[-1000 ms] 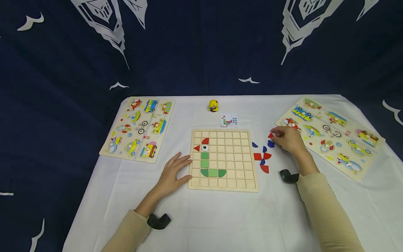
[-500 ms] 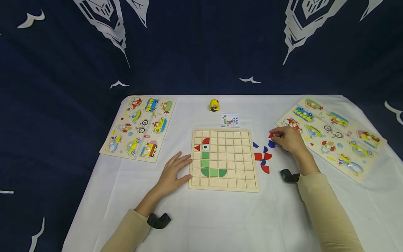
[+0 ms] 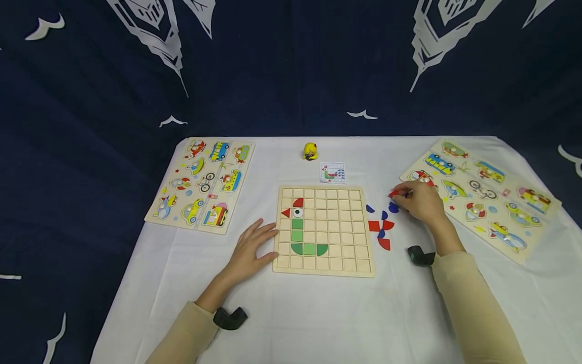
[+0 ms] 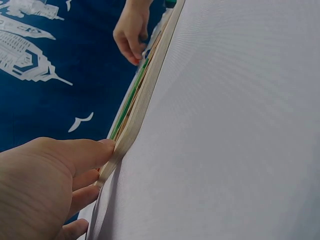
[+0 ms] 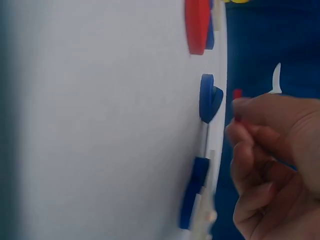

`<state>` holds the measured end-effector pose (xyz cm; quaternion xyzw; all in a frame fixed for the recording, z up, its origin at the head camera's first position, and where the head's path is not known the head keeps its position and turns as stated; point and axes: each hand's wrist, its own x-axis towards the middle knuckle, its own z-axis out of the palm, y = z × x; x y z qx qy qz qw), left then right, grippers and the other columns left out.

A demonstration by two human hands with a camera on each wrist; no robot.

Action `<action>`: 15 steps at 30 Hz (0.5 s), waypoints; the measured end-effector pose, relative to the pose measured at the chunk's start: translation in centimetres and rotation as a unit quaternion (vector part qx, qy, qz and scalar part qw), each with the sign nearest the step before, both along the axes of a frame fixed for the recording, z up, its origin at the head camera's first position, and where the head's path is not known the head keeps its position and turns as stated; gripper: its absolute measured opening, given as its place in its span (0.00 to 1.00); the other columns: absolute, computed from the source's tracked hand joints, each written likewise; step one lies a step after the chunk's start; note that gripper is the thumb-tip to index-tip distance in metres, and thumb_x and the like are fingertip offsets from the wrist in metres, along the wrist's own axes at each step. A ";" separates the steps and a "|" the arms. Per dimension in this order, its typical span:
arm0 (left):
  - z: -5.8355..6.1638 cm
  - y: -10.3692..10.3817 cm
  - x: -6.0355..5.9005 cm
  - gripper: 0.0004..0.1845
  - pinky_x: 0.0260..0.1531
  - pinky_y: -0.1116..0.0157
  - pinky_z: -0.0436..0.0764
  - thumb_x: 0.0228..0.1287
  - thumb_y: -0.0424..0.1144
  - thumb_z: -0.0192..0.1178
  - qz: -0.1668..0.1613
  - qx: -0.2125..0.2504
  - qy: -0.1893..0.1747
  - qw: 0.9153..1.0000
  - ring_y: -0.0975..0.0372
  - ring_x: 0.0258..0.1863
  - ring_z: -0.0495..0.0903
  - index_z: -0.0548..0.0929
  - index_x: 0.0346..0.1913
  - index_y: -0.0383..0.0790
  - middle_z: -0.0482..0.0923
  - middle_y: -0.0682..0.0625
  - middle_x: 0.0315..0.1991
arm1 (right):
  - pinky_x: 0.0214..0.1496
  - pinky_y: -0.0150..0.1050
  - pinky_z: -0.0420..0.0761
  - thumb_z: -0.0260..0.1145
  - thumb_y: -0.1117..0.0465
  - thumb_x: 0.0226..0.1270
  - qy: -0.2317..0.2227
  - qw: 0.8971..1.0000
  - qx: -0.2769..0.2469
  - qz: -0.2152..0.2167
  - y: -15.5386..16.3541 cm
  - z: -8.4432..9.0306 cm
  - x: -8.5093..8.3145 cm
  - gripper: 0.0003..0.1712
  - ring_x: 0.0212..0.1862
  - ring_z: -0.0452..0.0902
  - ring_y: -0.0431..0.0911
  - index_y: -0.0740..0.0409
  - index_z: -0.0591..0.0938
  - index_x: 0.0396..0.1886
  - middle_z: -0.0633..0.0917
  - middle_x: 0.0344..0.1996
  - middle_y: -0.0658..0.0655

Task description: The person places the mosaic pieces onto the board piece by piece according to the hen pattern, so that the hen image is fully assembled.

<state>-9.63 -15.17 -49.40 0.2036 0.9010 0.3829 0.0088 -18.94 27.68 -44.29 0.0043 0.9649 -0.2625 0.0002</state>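
Observation:
My right hand (image 3: 419, 200) pinches a small red triangle piece (image 3: 393, 194) between thumb and fingertips, just right of the grid board. In the right wrist view, that red piece (image 5: 237, 94) is lifted off the white cloth. Straight, relaxed fingers of my left hand (image 3: 249, 253) touch the left edge of the wooden grid board (image 3: 338, 226); the left wrist view puts the thumb at its rim. On the board sit red pieces, a white eye tile (image 3: 297, 213), and green squares and curved pieces (image 3: 309, 248). Loose blue pieces (image 3: 393, 208) and red pieces (image 3: 374, 226) lie right of it.
Behind the board are a small printed pattern card (image 3: 333, 172) and a yellow toy figure (image 3: 310, 151). Vehicle puzzle boards stand left (image 3: 200, 184) and right (image 3: 482, 199), the right one close beside my right hand. A dark printed cloth hangs behind the table.
My right hand has raised the red triangle piece slightly from among the loose pieces, and it now appears tilted. The left hand stays at the board's edge.

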 end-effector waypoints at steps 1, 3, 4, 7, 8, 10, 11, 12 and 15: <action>0.0 0.0 0.0 0.29 0.71 0.40 0.50 0.57 0.38 0.70 0.001 0.000 0.000 1.000 0.48 0.76 0.52 0.77 0.63 0.39 0.70 0.47 0.70 | 0.32 0.40 0.66 0.67 0.61 0.63 0.006 1.000 -0.003 -0.001 -0.2 0.2 0.3 0.16 0.32 0.70 0.51 0.64 0.84 0.48 0.83 0.33 0.62; 0.0 0.1 0.0 0.29 0.71 0.40 0.50 0.57 0.38 0.70 0.001 0.000 -0.001 1.000 0.48 0.76 0.52 0.77 0.63 0.40 0.69 0.47 0.70 | 0.31 0.39 0.66 0.68 0.61 0.63 0.022 1.000 -0.009 0.004 -0.7 0.7 1.0 0.16 0.32 0.70 0.51 0.64 0.84 0.48 0.83 0.33 0.62; 0.0 0.1 0.0 0.29 0.70 0.40 0.50 0.57 0.38 0.70 0.002 -0.001 0.001 1.000 0.48 0.76 0.52 0.77 0.63 0.40 0.70 0.47 0.70 | 0.30 0.38 0.66 0.68 0.62 0.62 0.033 0.999 -0.012 0.010 -1.1 0.9 1.4 0.16 0.32 0.70 0.51 0.64 0.84 0.48 0.84 0.33 0.62; -0.1 0.0 0.0 0.29 0.70 0.40 0.51 0.57 0.38 0.70 0.001 -0.001 0.005 1.000 0.48 0.76 0.52 0.77 0.63 0.40 0.70 0.47 0.69 | 0.26 0.35 0.68 0.70 0.65 0.59 0.066 0.997 -0.022 0.040 -2.6 1.6 3.0 0.14 0.30 0.72 0.49 0.65 0.86 0.45 0.85 0.33 0.61; -0.1 0.0 0.0 0.29 0.70 0.40 0.51 0.57 0.38 0.70 0.001 -0.001 0.005 1.000 0.48 0.76 0.52 0.77 0.63 0.40 0.70 0.47 0.69 | 0.25 0.34 0.68 0.70 0.66 0.58 0.075 0.996 -0.026 0.051 -3.2 1.8 3.6 0.14 0.29 0.72 0.48 0.64 0.86 0.44 0.85 0.32 0.61; -0.2 0.0 0.0 0.29 0.70 0.40 0.51 0.57 0.38 0.70 -0.001 -0.001 0.007 1.000 0.48 0.76 0.52 0.77 0.63 0.39 0.70 0.46 0.69 | 0.22 0.32 0.68 0.71 0.68 0.56 0.092 0.992 -0.039 0.076 -4.6 2.1 4.8 0.13 0.28 0.73 0.47 0.65 0.86 0.43 0.86 0.31 0.59; -0.1 0.0 0.0 0.29 0.70 0.40 0.51 0.57 0.38 0.70 -0.002 0.000 0.006 1.000 0.48 0.76 0.52 0.77 0.63 0.39 0.70 0.46 0.69 | 0.22 0.32 0.67 0.72 0.69 0.55 0.098 0.990 -0.046 0.090 -5.3 2.3 5.3 0.13 0.28 0.73 0.45 0.64 0.87 0.42 0.86 0.30 0.58; -0.2 0.0 0.0 0.29 0.70 0.40 0.50 0.57 0.38 0.70 -0.002 0.000 0.005 1.000 0.48 0.76 0.52 0.77 0.63 0.39 0.70 0.46 0.69 | 0.21 0.31 0.67 0.72 0.69 0.54 0.105 0.988 -0.053 0.105 -6.1 2.4 5.9 0.13 0.27 0.73 0.44 0.64 0.87 0.41 0.85 0.28 0.57; -0.1 0.0 0.0 0.29 0.71 0.40 0.49 0.57 0.38 0.69 -0.004 0.001 0.000 1.000 0.48 0.76 0.52 0.77 0.63 0.39 0.69 0.46 0.70 | 0.24 0.30 0.68 0.73 0.70 0.53 0.109 0.980 -0.074 0.148 -8.3 2.5 7.5 0.12 0.27 0.72 0.40 0.63 0.87 0.40 0.85 0.28 0.53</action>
